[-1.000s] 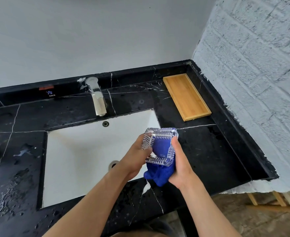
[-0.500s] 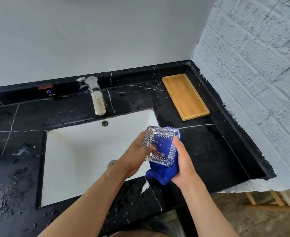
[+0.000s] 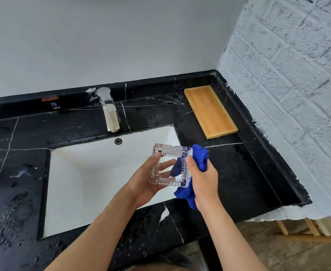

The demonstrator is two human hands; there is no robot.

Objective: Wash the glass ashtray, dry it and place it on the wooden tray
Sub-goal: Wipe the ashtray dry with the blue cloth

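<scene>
Black marble with white veins makes up the bench (image 3: 239,173), set in a corner between a plain grey wall and a white-painted brick wall (image 3: 289,94). Sunk into it is a white sink (image 3: 86,182), with a tap (image 3: 110,112) behind it and water drops scattered on the stone at the left and front. At the far right of the bench, close to the brick wall, lies the wooden tray (image 3: 209,112), bare and well apart from the hands.

Above the right end of the sink the person holds the glass ashtray (image 3: 170,165) tilted on edge. The left hand (image 3: 151,180) cradles it from the left with fingers spread behind the glass; the right hand (image 3: 201,178) is closed around a blue cloth (image 3: 198,159) and presses it against the ashtray's right wall.

The step looks like drying. To do it well, the cloth should probably work into the ribbed sides and the corner notches, where water tends to cling, while the left hand turns the piece and keeps firm hold, since wet glass may slip. Nothing stands between the ashtray and the tray; the wet bench is the only nuisance.
</scene>
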